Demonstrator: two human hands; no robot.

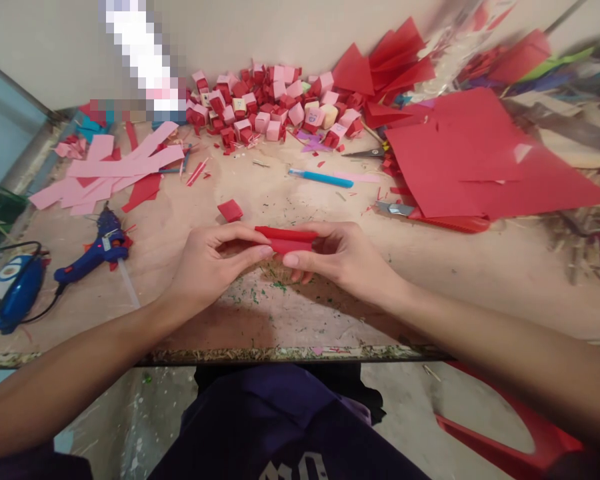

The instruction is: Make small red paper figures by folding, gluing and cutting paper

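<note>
A folded strip of red paper is stretched between my two hands above the middle of the table. My left hand pinches its left end between thumb and fingers. At the other end, the thumb and fingers of my right hand grip it, with the remaining fingers curled beneath. A small folded red paper piece lies on the wood just beyond my left hand. Farther back rest a blue pen and a box cutter with a red handle and its blade showing.
Many small pink and red paper boxes are heaped against the wall. Pink paper strips lie at the left, near a blue glue gun with its cord. Large red paper sheets and scissors occupy the right. The table's front edge is close to me.
</note>
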